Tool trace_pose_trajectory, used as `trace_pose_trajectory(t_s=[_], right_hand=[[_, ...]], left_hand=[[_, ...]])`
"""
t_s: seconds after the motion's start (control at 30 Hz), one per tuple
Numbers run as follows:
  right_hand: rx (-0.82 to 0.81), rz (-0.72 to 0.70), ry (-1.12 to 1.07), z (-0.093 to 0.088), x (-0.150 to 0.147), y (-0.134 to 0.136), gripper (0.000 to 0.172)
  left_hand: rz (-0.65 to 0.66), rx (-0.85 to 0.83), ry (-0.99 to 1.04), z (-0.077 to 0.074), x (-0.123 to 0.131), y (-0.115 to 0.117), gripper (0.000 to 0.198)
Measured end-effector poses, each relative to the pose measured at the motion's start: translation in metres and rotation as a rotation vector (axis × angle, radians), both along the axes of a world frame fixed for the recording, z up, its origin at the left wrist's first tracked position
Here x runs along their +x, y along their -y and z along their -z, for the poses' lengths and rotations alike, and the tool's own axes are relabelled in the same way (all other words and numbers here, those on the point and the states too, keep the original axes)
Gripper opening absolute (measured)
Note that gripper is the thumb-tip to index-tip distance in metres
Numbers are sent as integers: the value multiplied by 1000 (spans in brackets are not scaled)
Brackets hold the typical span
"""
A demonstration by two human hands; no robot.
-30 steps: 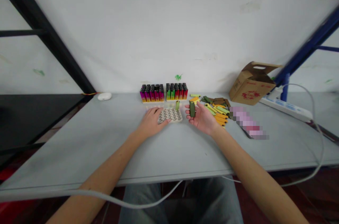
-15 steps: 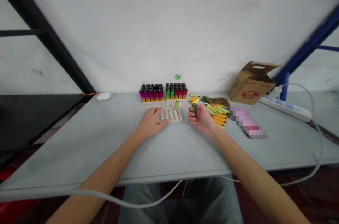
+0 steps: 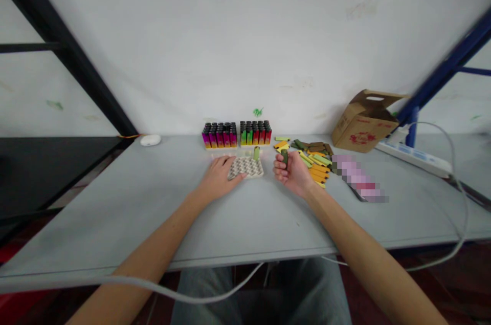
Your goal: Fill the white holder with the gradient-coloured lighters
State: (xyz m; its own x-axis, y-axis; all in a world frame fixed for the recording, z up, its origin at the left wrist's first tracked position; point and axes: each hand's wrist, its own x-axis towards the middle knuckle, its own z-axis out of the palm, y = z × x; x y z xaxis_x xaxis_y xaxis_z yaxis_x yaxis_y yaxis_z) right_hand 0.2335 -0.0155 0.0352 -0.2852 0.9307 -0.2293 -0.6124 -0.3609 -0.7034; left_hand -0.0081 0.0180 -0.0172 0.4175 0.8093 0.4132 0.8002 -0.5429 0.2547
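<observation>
My left hand [image 3: 219, 177] grips the left side of a white tray [image 3: 251, 167] with rows of holes, its thumb along the front edge and its fingers at the back. One light green lighter [image 3: 257, 153] stands upright at the tray's back right corner. To the right of the tray, my right hand [image 3: 292, 171] is closed round a dark green lighter [image 3: 284, 157], held upright above the table. Several loose lighters [image 3: 318, 172] in yellow, orange, green and brown lie in a pile just beyond that hand, which hides part of them.
Two filled lighter trays stand against the wall, one of purple lighters [image 3: 220, 135], one of green and red lighters [image 3: 255, 133]. On the right are a phone [image 3: 358, 177], a cardboard box [image 3: 364, 123] and a power strip [image 3: 416, 157]. A white case [image 3: 150, 139] lies at the left.
My right hand has shifted very slightly to the right with the dark green lighter in it. My left hand and the tray stay where they were.
</observation>
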Motion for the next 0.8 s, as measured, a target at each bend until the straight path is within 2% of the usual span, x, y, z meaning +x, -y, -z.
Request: trace_pose_trajectory(t_s=[0.17,0.43,0.8], right_hand=[[-4,-21,-20,4,2,-1,29],[-50,-19,-22,2,-1,-2,26],[107,18,21,4,-1,0,25]], left_hand=[[-6,3,-1,1,0,-1,59],[6,-1,7,1,-1,-1,59],[2,-3,14,1,-1,0,59]])
